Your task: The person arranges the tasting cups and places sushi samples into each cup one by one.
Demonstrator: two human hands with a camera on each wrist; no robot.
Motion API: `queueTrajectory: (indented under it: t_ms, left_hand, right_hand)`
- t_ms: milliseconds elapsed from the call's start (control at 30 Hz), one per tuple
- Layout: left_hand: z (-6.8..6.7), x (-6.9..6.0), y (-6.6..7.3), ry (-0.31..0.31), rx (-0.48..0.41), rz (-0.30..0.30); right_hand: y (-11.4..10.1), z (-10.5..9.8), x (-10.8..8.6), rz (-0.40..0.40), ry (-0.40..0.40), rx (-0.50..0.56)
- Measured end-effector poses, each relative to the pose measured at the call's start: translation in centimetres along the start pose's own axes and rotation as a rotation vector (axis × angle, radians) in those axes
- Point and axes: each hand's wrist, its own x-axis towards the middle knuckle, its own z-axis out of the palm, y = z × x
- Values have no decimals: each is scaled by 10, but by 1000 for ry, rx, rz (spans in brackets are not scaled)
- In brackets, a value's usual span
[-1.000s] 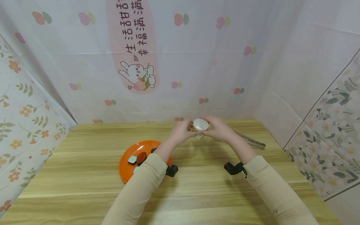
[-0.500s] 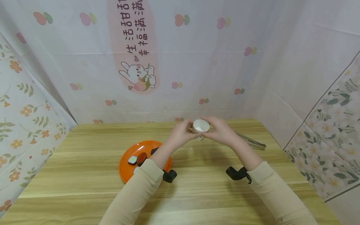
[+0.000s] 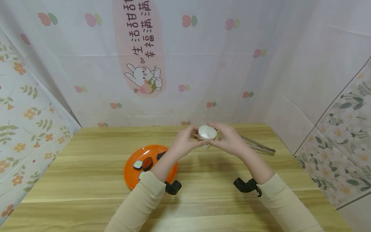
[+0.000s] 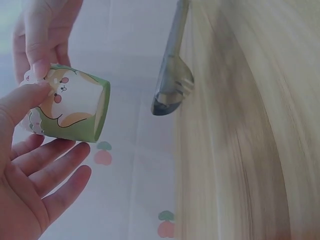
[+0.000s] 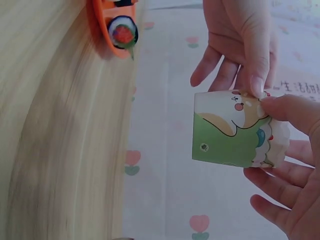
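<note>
Both hands hold a paper cupcake cup [image 3: 207,132] between them, above the table near its back edge. The cup is green with a cartoon animal [image 4: 75,100] and has a scalloped white rim. Its opening and white inside show in the head view. My left hand [image 3: 185,141] grips it from the left, thumb on the side nearest me. On the right side my right hand [image 3: 230,141] holds it the same way; in the right wrist view the two thumbs meet on the printed wall. Nothing is visible inside the cup.
An orange plate [image 3: 128,174] with several sushi-like pieces [image 3: 147,163] stands left of the hands, partly behind the left forearm. Metal tongs [image 3: 261,148] lie at the back right of the wooden table [image 3: 72,180]. A printed curtain [image 3: 188,58] hangs behind.
Both forearms have drawn slightly back toward me, and the cup has come a little nearer. The head view has shifted slightly. Both hands keep their hold.
</note>
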Motion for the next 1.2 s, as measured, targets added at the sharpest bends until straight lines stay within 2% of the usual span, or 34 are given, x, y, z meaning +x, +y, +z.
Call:
queueTrajectory:
  t_ms: [200,733,1033,1200]
  left_hand:
    - [0,-7,0,15,-22,26]
    - [2,-32,-4,32,-60,8]
    - [3,-45,-13,1,-78,0]
    - [2,-50,-16,-3,-89,16]
  right_hand:
    - [-4,1,-6,-7,19,14]
    - [-14,12,-21,-35,54,75]
    - [-16,26,-25,-67,56,100]
    - [-17,32,-27,-79,64,131]
